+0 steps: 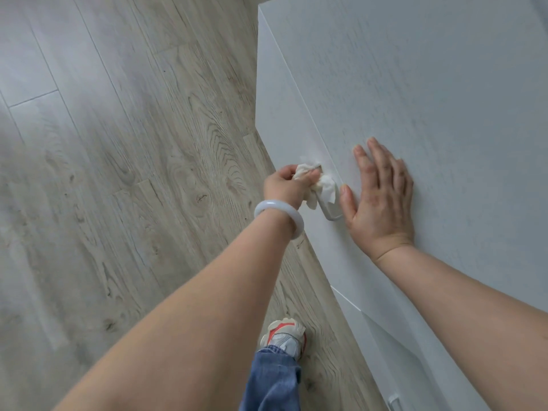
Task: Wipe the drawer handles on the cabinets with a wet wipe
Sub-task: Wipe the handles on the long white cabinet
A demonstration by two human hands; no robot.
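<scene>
**Wipe bunched over the top drawer handle**

The left hand (283,185) has its fingers curled tight round a crumpled white wet wipe (321,185), pressing it against the drawer handle (332,210) on the cabinet (430,84) front, just under the top's front edge. The wipe bulges out past the fingertips, draping over the handle's far and middle stretch; only the near end of the handle shows bare. That handle's long axis runs along the cabinet's front edge, from far-left to near-right in the head view. A pale bangle (278,219) sits on the left wrist. The right hand (379,200) lies flat on the cabinet top, fingers straight and slightly spread, thumb at the front edge just beside the wipe. Another handle (393,402) peeks out at the bottom, well apart. 1 sneaker (286,336) stands on the wood floor (118,173).
</scene>
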